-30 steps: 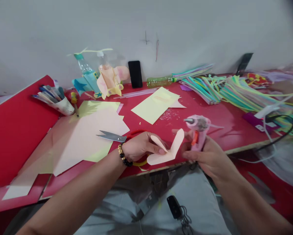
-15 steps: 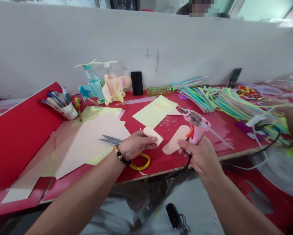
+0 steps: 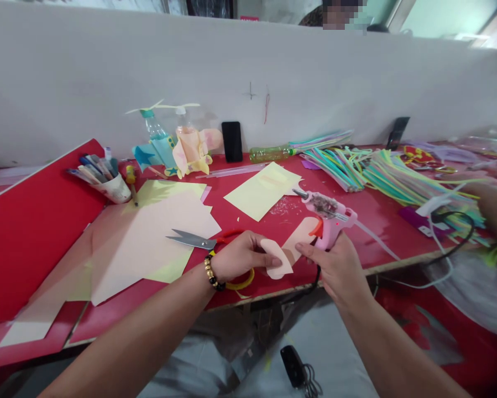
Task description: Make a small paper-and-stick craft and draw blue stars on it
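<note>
Over red tabletop [image 3: 376, 218] beside pale partition [image 3: 107, 83], left fingers [image 3: 268, 259] pinch paper [image 3: 280, 270]; right [image 3: 313, 252], glue gun [image 3: 333, 222].

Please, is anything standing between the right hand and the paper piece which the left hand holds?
Yes: in this view, a second pale paper piece, held by the right hand along with the glue gun, sits between that hand and the first piece in the left hand. Whether the two pieces touch is unclear.
</note>
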`<act>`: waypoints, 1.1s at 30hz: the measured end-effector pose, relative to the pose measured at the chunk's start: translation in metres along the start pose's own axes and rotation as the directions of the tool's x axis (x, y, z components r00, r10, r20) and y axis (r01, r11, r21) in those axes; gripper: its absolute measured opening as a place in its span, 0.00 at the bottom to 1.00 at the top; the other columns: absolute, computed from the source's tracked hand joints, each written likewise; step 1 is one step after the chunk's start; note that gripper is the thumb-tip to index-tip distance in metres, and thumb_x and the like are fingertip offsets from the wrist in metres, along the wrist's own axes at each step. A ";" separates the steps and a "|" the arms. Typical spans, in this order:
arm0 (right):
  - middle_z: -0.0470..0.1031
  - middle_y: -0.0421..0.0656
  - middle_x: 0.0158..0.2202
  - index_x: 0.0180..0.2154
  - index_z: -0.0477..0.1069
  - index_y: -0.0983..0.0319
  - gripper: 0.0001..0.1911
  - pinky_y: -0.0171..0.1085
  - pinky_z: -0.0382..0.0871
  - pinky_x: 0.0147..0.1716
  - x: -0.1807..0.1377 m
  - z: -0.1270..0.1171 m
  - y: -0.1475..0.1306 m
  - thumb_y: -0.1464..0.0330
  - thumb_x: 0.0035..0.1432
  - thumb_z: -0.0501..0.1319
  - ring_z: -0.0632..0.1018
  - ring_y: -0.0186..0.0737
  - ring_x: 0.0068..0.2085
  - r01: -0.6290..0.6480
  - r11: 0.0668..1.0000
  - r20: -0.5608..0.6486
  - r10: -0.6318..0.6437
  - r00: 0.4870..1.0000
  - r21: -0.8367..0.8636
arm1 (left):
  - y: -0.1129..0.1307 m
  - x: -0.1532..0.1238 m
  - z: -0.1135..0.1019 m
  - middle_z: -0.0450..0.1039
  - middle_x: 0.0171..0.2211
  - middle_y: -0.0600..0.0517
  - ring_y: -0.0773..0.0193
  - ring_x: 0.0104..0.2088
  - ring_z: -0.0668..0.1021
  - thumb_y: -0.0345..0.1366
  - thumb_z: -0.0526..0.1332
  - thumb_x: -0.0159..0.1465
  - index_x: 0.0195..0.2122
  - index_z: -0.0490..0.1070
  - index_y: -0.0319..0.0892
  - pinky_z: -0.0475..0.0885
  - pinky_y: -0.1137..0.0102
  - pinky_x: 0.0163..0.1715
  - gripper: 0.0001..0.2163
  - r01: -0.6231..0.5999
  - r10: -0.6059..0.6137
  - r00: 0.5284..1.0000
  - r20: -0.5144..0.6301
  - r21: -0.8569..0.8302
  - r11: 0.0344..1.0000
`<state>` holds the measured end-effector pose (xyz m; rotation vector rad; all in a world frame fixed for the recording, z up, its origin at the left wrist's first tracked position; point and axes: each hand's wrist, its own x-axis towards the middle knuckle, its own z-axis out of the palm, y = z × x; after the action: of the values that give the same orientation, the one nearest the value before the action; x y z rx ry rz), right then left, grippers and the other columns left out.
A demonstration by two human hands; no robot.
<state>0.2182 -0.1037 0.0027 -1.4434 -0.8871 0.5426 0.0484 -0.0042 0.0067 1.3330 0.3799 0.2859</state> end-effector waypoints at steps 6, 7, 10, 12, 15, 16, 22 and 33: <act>0.74 0.42 0.27 0.34 0.68 0.62 0.18 0.41 0.70 0.27 0.000 0.004 0.000 0.64 0.40 0.69 0.75 0.44 0.28 0.058 0.914 -0.088 -0.101 0.991 -0.401 | -0.001 0.000 -0.002 0.78 0.27 0.48 0.66 0.28 0.77 0.34 0.68 0.54 0.30 0.79 0.35 0.71 0.74 0.32 0.07 -0.073 0.073 0.997 0.010 0.012 0.997; 0.73 0.41 0.26 0.32 0.67 0.62 0.17 0.42 0.69 0.27 0.000 0.005 0.000 0.65 0.40 0.69 0.75 0.44 0.28 0.043 0.889 -0.103 -0.100 0.990 -0.457 | -0.002 0.000 -0.002 0.78 0.27 0.48 0.66 0.28 0.77 0.34 0.68 0.54 0.30 0.78 0.35 0.71 0.73 0.32 0.07 -0.066 0.066 0.998 0.000 0.015 0.998; 0.73 0.41 0.25 0.31 0.66 0.61 0.16 0.42 0.69 0.28 0.001 0.004 0.004 0.64 0.39 0.68 0.75 0.45 0.27 0.011 0.864 -0.109 -0.076 0.991 -0.504 | -0.004 0.002 -0.003 0.78 0.27 0.47 0.65 0.28 0.77 0.35 0.67 0.54 0.29 0.77 0.34 0.71 0.73 0.31 0.08 0.004 0.003 0.997 -0.082 0.084 0.996; 0.73 0.39 0.24 0.32 0.65 0.60 0.16 0.41 0.68 0.27 0.002 -0.001 0.008 0.63 0.42 0.68 0.75 0.43 0.26 -0.028 0.900 -0.046 0.009 0.999 -0.436 | -0.006 0.003 -0.004 0.78 0.28 0.47 0.64 0.29 0.77 0.36 0.67 0.54 0.30 0.77 0.34 0.71 0.72 0.31 0.08 0.043 -0.017 0.991 -0.135 0.197 0.979; 0.72 0.37 0.19 0.33 0.65 0.60 0.14 0.38 0.67 0.23 0.003 -0.012 0.016 0.61 0.48 0.66 0.73 0.40 0.21 -0.081 0.941 0.055 0.104 0.993 -0.327 | -0.008 0.003 -0.004 0.78 0.30 0.48 0.63 0.31 0.78 0.36 0.64 0.56 0.32 0.77 0.36 0.71 0.72 0.33 0.08 0.040 0.000 0.995 -0.101 0.396 0.918; 0.71 0.37 0.18 0.33 0.65 0.60 0.14 0.38 0.66 0.23 0.003 -0.015 0.018 0.61 0.49 0.65 0.73 0.40 0.20 -0.081 0.948 0.058 0.104 0.993 -0.308 | -0.009 0.003 -0.004 0.78 0.30 0.48 0.64 0.31 0.77 0.35 0.63 0.57 0.32 0.78 0.36 0.70 0.72 0.33 0.08 0.029 0.008 0.997 -0.082 0.448 0.893; 0.74 0.40 0.25 0.34 0.68 0.61 0.12 0.35 0.69 0.25 -0.005 -0.033 0.017 0.59 0.54 0.62 0.75 0.37 0.24 -0.095 0.980 0.036 0.102 0.994 -0.175 | -0.009 0.004 -0.003 0.77 0.28 0.52 0.67 0.30 0.76 0.34 0.60 0.60 0.30 0.77 0.39 0.67 0.75 0.33 0.07 -0.012 0.048 0.998 -0.042 0.617 0.787; 0.77 0.44 0.34 0.47 0.71 0.62 0.18 0.39 0.70 0.35 -0.011 -0.062 0.015 0.61 0.56 0.61 0.76 0.43 0.35 0.009 0.966 0.198 0.044 0.979 -0.258 | -0.009 0.001 0.005 0.71 0.46 0.51 0.64 0.38 0.76 0.33 0.57 0.61 0.32 0.76 0.42 0.69 0.69 0.42 0.07 -0.044 0.202 0.978 -0.045 0.910 0.412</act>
<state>0.2637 -0.1491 -0.0081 -1.6532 -1.1404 0.6121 0.0513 -0.0102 -0.0011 2.4709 0.6091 0.3136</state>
